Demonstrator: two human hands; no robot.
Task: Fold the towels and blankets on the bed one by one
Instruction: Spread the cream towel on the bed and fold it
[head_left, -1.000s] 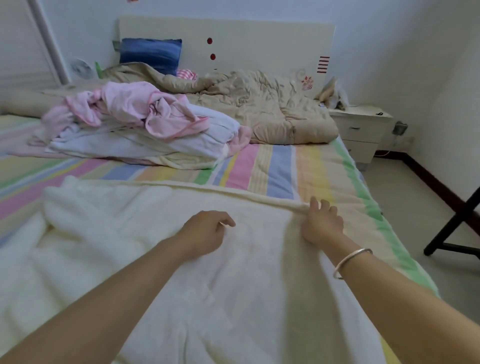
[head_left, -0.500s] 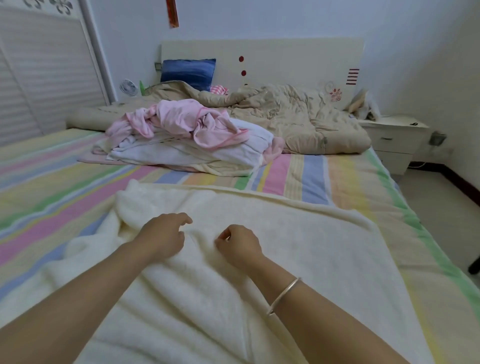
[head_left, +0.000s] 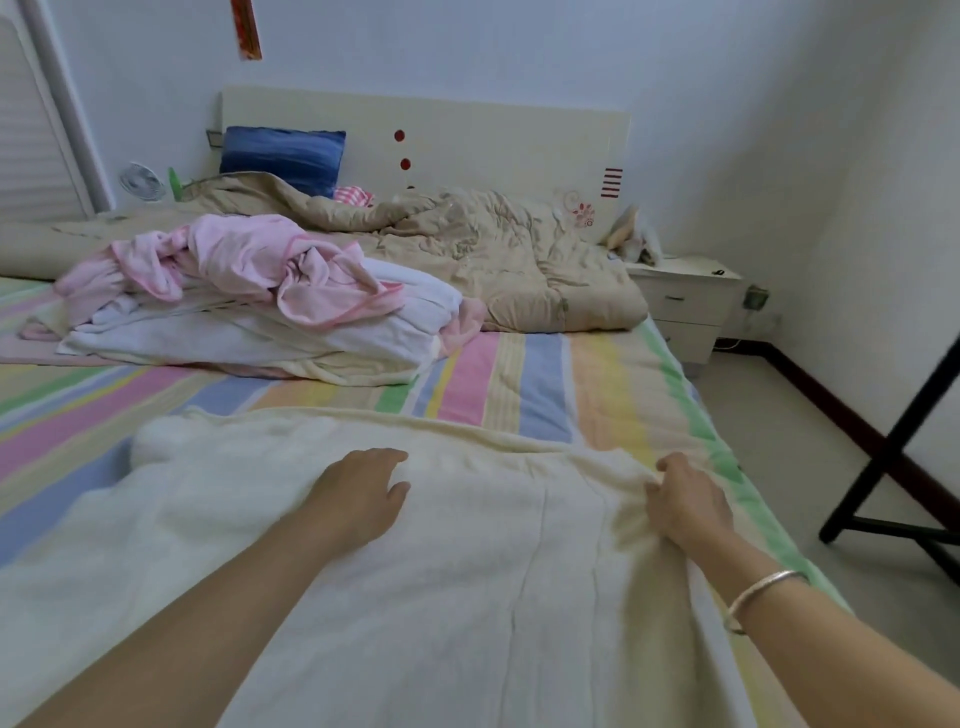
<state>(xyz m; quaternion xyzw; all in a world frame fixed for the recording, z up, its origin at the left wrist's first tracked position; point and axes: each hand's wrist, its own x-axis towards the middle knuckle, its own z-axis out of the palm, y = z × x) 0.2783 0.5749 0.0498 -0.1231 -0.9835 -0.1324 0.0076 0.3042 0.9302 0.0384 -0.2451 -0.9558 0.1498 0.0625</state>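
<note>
Across the middle of the frame runs the striped bed. Your cream blanket lies spread over its near part and fills the lower half of the picture. Its right side sits close to the bed's right edge, so a hard tug that way could slide the cloth over the side toward the floor.

At upper left, the pile of pink and white towels lies apart from the blanket's far hem. If you sweep that hem up and back carelessly, you may drag the pile's loose ends into your fold.

At centre left, the blanket's far left corner is humped and rumpled. If you fold now, that lump will likely be trapped inside and the edges will not meet.

Your left hand rests palm down on the cloth near the far hem, fingers relaxed and holding nothing. Your right hand, at right of centre, has its fingers curled into the blanket near the far right corner, and creases gather toward it. With only that side gripped, a pull would probably skew the blanket.

The bracelet on your right wrist lies against the nap and could snag it.
</note>
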